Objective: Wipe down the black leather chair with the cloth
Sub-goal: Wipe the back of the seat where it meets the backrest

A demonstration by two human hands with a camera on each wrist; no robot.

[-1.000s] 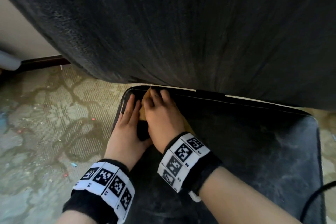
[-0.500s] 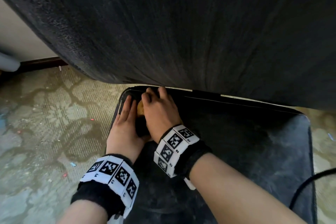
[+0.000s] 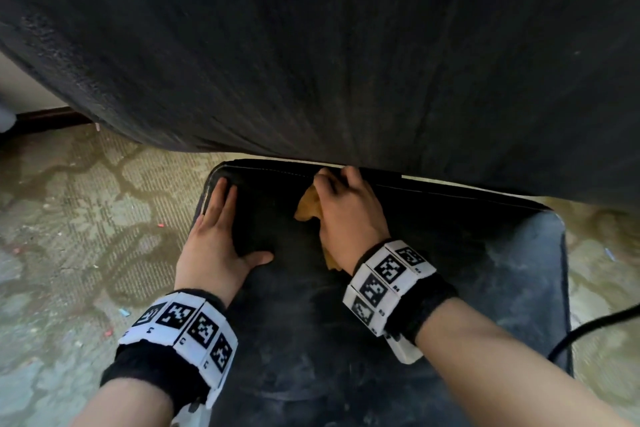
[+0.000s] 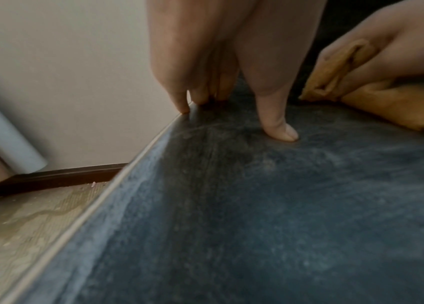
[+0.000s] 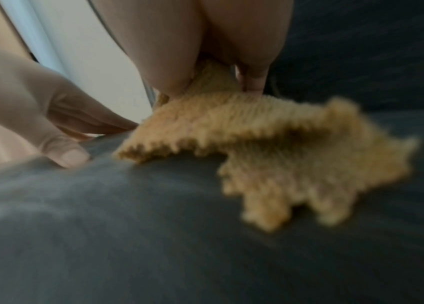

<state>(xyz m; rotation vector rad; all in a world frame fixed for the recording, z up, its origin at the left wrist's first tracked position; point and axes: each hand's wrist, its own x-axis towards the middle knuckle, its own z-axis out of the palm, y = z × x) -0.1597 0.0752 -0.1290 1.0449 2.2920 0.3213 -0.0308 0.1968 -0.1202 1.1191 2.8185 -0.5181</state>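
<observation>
The black leather chair fills the head view: its dusty seat (image 3: 467, 288) below, its backrest (image 3: 346, 45) hanging over the far edge. My right hand (image 3: 346, 208) grips a tan knitted cloth (image 3: 308, 206) and holds it down on the seat near the back seam. The cloth (image 5: 270, 148) spreads out from under the fingers in the right wrist view. My left hand (image 3: 221, 222) lies flat at the seat's left rear corner, fingers straight, thumb (image 4: 275, 123) pressing the leather. The seat (image 4: 257, 226) shows grey dust streaks.
Patterned floor (image 3: 86, 218) with small bits of litter lies left of the chair. A pale wall and dark skirting board (image 4: 63, 174) stand beyond, with a grey pipe (image 4: 5, 139) leaning there. A black cable (image 3: 588, 326) runs off the seat's right side.
My right hand has slid the cloth rightward along the back of the seat, away from the left hand. The left hand stays at the left corner, its thumb now spread out.
</observation>
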